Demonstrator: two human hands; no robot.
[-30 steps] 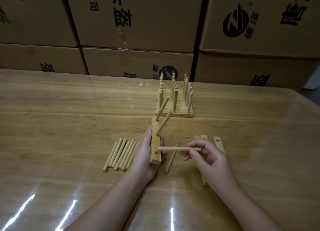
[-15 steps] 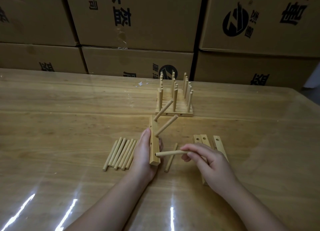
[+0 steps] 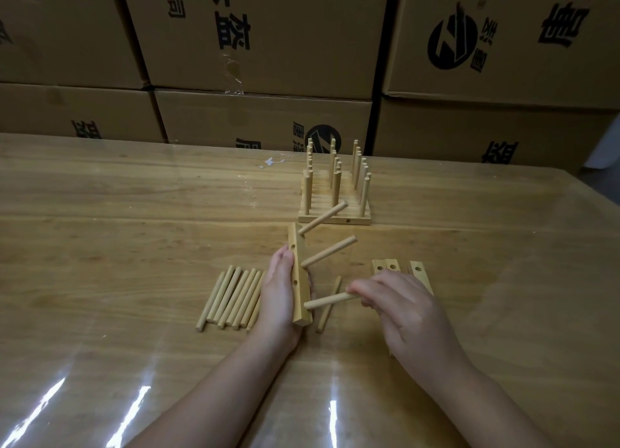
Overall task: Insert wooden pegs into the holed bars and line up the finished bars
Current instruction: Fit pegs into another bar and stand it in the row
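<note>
My left hand grips a holed wooden bar turned on its side above the table, with two pegs sticking out of it to the right. My right hand pinches a third peg whose tip sits in the bar's nearest hole. A single loose peg lies on the table under them. Several loose pegs lie side by side left of my left hand. Empty holed bars lie partly hidden behind my right hand. Finished bars with upright pegs stand lined up farther back.
The wooden table has a glossy cover with light glare near its front edge. Stacked cardboard boxes form a wall right behind the table's far edge. A small white scrap lies near the back.
My right hand has brought the peg leftward from mid-air to the bar, and its tip has gone into the nearest hole. The bar has tilted a little more onto its side.
</note>
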